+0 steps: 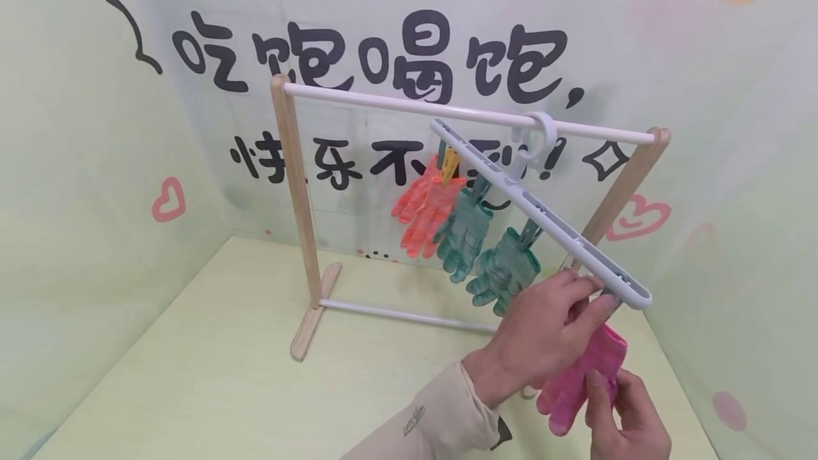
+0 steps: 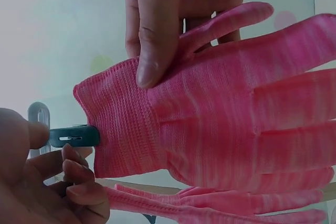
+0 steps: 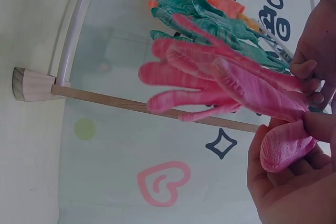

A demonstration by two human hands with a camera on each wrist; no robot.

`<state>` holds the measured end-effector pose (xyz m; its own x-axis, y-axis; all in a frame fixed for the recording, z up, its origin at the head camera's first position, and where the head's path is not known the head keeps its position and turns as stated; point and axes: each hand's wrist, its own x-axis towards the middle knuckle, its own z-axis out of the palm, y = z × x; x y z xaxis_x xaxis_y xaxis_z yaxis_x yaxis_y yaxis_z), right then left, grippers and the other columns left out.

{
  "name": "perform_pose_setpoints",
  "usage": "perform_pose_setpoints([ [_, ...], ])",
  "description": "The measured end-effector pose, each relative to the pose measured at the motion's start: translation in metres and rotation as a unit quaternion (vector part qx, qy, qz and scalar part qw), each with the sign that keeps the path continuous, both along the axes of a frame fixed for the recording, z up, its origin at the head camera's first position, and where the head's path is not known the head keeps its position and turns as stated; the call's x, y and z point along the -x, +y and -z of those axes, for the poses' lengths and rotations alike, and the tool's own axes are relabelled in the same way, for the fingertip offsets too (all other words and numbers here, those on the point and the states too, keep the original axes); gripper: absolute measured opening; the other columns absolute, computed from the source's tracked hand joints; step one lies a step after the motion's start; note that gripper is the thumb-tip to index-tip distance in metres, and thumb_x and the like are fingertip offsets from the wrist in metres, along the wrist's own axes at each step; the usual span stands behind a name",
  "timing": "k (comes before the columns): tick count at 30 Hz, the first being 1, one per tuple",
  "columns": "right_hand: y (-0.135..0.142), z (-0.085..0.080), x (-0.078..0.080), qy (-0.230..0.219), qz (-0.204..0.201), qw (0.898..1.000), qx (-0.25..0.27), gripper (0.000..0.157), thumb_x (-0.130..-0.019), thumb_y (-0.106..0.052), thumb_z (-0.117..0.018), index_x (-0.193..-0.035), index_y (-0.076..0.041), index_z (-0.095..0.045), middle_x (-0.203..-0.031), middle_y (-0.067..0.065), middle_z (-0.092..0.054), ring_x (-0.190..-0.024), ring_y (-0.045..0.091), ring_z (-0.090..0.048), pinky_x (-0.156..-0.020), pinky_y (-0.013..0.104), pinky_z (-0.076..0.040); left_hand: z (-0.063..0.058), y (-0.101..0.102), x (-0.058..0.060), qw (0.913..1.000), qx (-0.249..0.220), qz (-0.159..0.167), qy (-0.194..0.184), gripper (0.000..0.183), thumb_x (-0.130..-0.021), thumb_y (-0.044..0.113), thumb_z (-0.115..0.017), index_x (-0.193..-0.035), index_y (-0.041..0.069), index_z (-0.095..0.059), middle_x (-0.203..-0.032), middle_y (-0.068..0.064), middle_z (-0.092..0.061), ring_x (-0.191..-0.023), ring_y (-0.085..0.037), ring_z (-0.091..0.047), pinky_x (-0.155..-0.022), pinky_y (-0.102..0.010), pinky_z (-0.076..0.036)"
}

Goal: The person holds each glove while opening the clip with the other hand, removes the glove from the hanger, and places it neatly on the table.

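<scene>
1. Pink glove [image 1: 575, 389]: is sitting below the near end of the grey hanger [image 1: 527, 201], its cuff edge meeting a dark green clip [image 2: 86, 136]. Risk: a shallow bite could be letting the knit slip out; its depth is not showing clearly.
2. Left hand [image 1: 543, 325]: is pinching the clip. Risk: early release could be leaving the cuff uncaught.
3. Right hand [image 1: 633, 417]: is clamping the glove near its cuff. Risk: downward pulling could be dragging cloth from the clip.
4. Hanger: is hooking over the white rail [image 1: 409, 105]. Risk: pressure on one end could be tipping or swivelling it, setting the green gloves [image 1: 463, 233] swinging.
5. Second pink glove [image 2: 210, 211]: is lying close beside the first. Risk: crowding could be snagging fingers.
</scene>
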<state>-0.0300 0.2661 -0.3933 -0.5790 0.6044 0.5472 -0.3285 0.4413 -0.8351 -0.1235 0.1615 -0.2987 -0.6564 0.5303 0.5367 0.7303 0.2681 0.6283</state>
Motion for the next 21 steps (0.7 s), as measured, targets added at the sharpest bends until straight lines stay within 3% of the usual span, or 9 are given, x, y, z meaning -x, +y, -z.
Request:
perform_pose_setpoints([
  [5, -0.0006, -0.001, -0.0008, -0.009, 0.012, 1.0, -0.024, 0.012, -0.086, 0.016, -0.062, -0.095, 0.011, -0.066, -0.06, -0.01, -0.054, -0.047, 0.005, -0.043, -0.047, 0.02, -0.037, -0.0028, 0.0015, 0.002, 0.9979, -0.01, 0.024, -0.06, 0.033, -0.105, 0.04, -0.044, -0.116, 0.024, -0.07, -0.08, 0.01, -0.052, -0.075, 0.003, -0.044, -0.059, -0.009, -0.04],
  [12, -0.0029, -0.0034, -0.0034, -0.029, 0.023, 0.999, -0.027, 0.01, -0.088, 0.014, -0.062, -0.096, 0.011, -0.066, -0.059, -0.012, -0.054, -0.046, 0.003, -0.044, -0.048, 0.019, -0.039, -0.0025, 0.002, 0.0025, 0.9882, -0.067, 0.059, -0.124, 0.029, -0.102, 0.033, -0.054, -0.119, 0.018, -0.071, -0.081, 0.006, -0.051, -0.072, 0.002, -0.043, -0.058, -0.012, -0.041],
  [17, -0.0014, -0.0018, -0.0025, -0.011, 0.012, 1.0, -0.019, 0.01, -0.087, 0.015, -0.061, -0.095, 0.011, -0.066, -0.061, -0.01, -0.057, -0.046, 0.004, -0.044, -0.046, 0.021, -0.036, -0.0028, 0.0026, 0.0035, 0.9855, -0.096, 0.058, -0.127, 0.026, -0.1, 0.03, -0.059, -0.115, 0.015, -0.074, -0.072, 0.004, -0.048, -0.067, 0.001, -0.041, -0.056, -0.012, -0.038],
  [21, -0.0032, -0.0018, -0.0055, -0.04, 0.032, 0.998, -0.029, 0.009, -0.088, 0.012, -0.062, -0.094, 0.006, -0.067, -0.06, -0.012, -0.056, -0.045, 0.003, -0.043, -0.046, 0.021, -0.037, -0.0026, 0.0016, 0.0046, 0.9881, -0.104, 0.048, -0.102, 0.026, -0.098, 0.029, -0.061, -0.115, 0.014, -0.074, -0.075, 0.005, -0.049, -0.066, 0.003, -0.04, -0.055, -0.01, -0.037],
])
